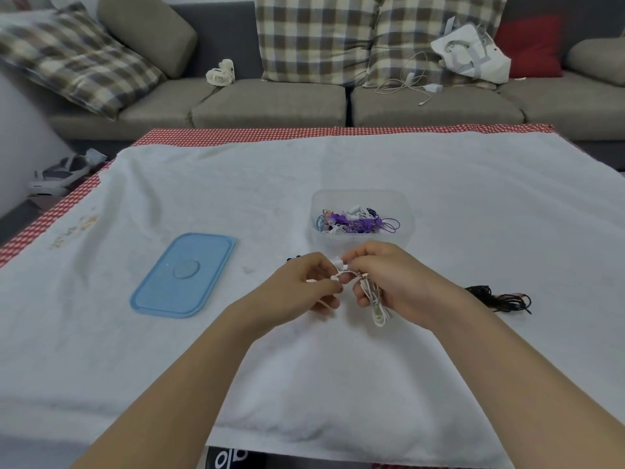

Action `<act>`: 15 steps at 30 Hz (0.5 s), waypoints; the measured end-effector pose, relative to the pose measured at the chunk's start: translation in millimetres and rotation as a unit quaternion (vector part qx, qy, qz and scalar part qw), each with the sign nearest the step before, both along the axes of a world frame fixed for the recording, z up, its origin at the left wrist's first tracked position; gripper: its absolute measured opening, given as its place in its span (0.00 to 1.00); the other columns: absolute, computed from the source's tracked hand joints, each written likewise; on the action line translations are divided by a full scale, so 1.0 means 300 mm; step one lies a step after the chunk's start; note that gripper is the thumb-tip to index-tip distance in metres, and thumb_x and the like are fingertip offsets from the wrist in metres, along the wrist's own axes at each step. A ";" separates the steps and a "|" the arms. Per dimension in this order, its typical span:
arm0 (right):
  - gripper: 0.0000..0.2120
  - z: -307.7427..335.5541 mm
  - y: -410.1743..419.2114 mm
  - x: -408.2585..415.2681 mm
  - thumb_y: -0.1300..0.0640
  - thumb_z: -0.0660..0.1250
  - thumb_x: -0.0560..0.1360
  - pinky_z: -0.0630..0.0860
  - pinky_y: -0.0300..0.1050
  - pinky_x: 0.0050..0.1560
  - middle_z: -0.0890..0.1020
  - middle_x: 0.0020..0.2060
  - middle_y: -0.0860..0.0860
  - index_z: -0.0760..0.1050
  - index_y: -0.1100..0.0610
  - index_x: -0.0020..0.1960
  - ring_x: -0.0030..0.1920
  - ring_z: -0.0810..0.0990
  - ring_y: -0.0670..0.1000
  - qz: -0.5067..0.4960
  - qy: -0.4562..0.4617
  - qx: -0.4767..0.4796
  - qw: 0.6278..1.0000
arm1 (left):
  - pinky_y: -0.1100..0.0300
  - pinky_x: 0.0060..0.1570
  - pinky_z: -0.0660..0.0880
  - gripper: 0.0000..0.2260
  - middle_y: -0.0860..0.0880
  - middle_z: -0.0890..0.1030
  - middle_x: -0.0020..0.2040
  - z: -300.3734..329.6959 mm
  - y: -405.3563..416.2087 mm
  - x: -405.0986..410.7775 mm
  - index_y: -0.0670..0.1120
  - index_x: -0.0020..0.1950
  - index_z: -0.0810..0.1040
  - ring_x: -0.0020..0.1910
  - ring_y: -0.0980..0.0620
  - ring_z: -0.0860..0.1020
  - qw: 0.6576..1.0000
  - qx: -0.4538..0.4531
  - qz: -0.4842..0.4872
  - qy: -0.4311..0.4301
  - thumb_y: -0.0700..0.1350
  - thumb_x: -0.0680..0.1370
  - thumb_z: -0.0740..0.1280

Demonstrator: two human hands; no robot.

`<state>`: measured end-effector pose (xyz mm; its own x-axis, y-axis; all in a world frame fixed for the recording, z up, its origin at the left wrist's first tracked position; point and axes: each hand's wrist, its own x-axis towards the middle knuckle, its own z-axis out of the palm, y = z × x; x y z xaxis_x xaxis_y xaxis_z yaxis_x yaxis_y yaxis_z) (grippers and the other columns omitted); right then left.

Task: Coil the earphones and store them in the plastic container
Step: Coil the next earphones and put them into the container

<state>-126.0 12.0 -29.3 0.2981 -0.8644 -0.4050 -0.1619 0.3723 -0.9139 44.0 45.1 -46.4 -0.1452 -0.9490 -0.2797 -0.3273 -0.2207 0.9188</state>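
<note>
White earphones [373,296] pinched btwn left hand [306,286] & right hand [389,282], both grips clenched on cord; no legible labels.

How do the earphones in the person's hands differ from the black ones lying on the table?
The white earphones are pale and held by both the left hand and right hand; the black earphones are dark and lie untouched on the white cloth. Both are bunched cords outside the plastic container.

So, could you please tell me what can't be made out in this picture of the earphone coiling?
Head view only:
- White earphones: the coil's middle is hidden inside the right hand; the left hand covers the cable end.
- Small dark object beyond the left hand: mostly hidden.
- Container contents: tangled, too small to count.
</note>
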 end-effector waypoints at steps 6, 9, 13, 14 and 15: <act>0.08 -0.020 0.000 0.047 0.65 0.66 0.77 0.69 0.41 0.26 0.83 0.40 0.57 0.76 0.62 0.56 0.24 0.71 0.50 0.018 0.006 -0.002 1.000 | 0.61 0.36 0.79 0.03 0.44 0.85 0.47 0.010 -0.016 0.100 0.43 0.52 0.79 0.36 0.52 0.81 0.995 -0.031 0.052 -0.079 0.38 0.79 0.68; 0.09 -0.024 -0.004 0.062 0.66 0.65 0.77 0.69 0.40 0.25 0.83 0.40 0.56 0.78 0.60 0.56 0.24 0.72 0.50 0.026 0.019 -0.028 0.999 | 0.61 0.33 0.75 0.06 0.50 0.81 0.45 0.005 -0.021 0.193 0.49 0.49 0.79 0.36 0.51 0.78 0.963 -0.084 0.107 -0.233 0.38 0.79 0.66; 0.12 -0.033 -0.006 0.080 0.66 0.63 0.77 0.71 0.39 0.25 0.83 0.41 0.55 0.80 0.57 0.55 0.24 0.74 0.51 0.050 0.075 -0.085 0.992 | 0.64 0.32 0.71 0.05 0.54 0.81 0.44 -0.010 0.001 0.289 0.52 0.48 0.80 0.37 0.53 0.78 0.938 -0.046 0.091 -0.331 0.42 0.77 0.68; 0.12 -0.036 -0.006 0.084 0.66 0.62 0.77 0.72 0.40 0.25 0.82 0.41 0.55 0.80 0.56 0.56 0.24 0.75 0.51 0.057 0.089 -0.096 0.990 | 0.64 0.34 0.72 0.05 0.54 0.81 0.44 -0.017 0.009 0.296 0.52 0.48 0.80 0.36 0.53 0.79 0.938 -0.036 0.075 -0.336 0.42 0.77 0.69; 0.13 -0.039 -0.006 0.086 0.65 0.62 0.77 0.72 0.41 0.26 0.82 0.41 0.54 0.80 0.55 0.57 0.25 0.76 0.51 0.063 0.102 -0.105 0.987 | 0.65 0.34 0.72 0.05 0.53 0.81 0.44 -0.024 0.016 0.297 0.53 0.47 0.81 0.36 0.54 0.78 0.939 -0.033 0.063 -0.337 0.43 0.76 0.70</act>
<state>-100.1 10.1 -41.2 0.3386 -0.8974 -0.2829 -0.3841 0.1427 -0.9122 133.1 49.8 -53.6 0.1578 -0.9652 -0.2085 -0.8143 -0.2466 0.5254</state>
